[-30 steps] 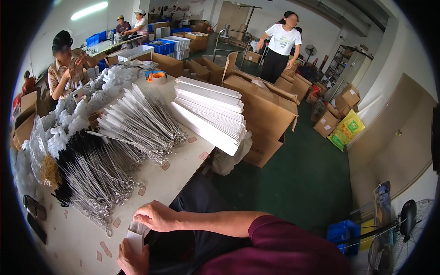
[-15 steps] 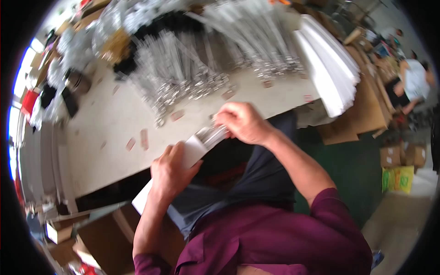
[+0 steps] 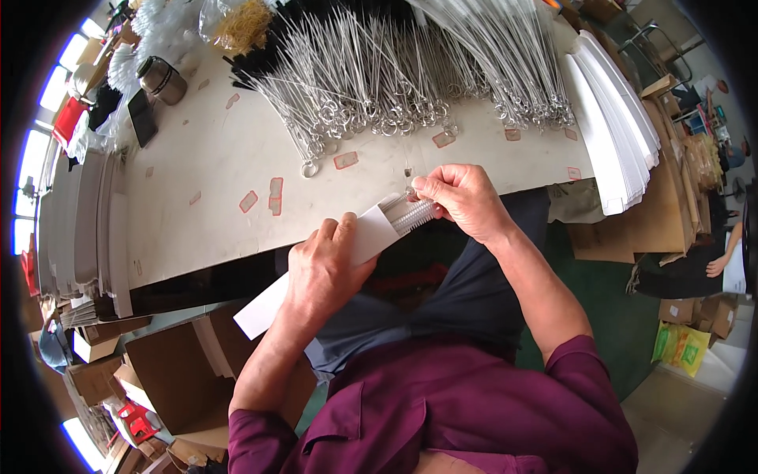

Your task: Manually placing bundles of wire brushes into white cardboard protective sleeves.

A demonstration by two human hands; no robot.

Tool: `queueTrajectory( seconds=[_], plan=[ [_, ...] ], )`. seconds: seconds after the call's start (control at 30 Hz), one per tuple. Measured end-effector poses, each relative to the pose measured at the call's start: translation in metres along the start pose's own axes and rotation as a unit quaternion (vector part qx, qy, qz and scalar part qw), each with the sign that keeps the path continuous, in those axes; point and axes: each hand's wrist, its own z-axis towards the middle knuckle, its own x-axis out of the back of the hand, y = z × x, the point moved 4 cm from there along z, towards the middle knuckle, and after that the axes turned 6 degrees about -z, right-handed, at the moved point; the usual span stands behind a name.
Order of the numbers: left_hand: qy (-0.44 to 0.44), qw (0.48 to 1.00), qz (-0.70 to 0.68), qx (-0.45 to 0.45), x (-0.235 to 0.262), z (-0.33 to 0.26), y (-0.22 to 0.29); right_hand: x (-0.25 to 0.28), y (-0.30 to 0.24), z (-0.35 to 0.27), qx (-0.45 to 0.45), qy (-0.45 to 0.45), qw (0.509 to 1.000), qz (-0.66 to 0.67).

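A long, narrow white cardboard box lies slanted across the front of the table edge, and my left hand is wrapped around its middle. White-bristled brushes stick out of the box's open upper end. Thumb and fingers of my right hand pinch at the ends of these brushes, beside a small metal ring. My fingers partly hide what is pinched. Beyond my hands lies a big heap of wire-handled brushes, their ring ends facing me.
A stack of flat white boxes lies at the table's right end. Upright white cartons stand at the left. A dark phone and a metal flask are at the far left. Below is an open brown carton.
The view has shifted and sharpened, so the table appears lower and further left-to-right. Both hands keep their hold, with the box and brushes at much the same slant.
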Motion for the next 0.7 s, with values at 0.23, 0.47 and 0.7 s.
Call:
queueTrajectory(
  seconds=[0.23,0.47,0.7],
  plan=[
    [0.003,1.0,-0.007,0.002,-0.009,-0.004,0.004,-0.013,0.015,-0.003,0.033,0.04,0.998,-0.031],
    [0.004,1.0,-0.023,0.009,-0.016,-0.004,0.007,-0.024,0.02,-0.01,0.096,0.117,0.985,-0.087],
    [0.009,0.999,-0.032,0.019,-0.021,-0.006,0.008,-0.029,0.017,-0.015,0.073,0.145,0.976,-0.144]
  ],
)
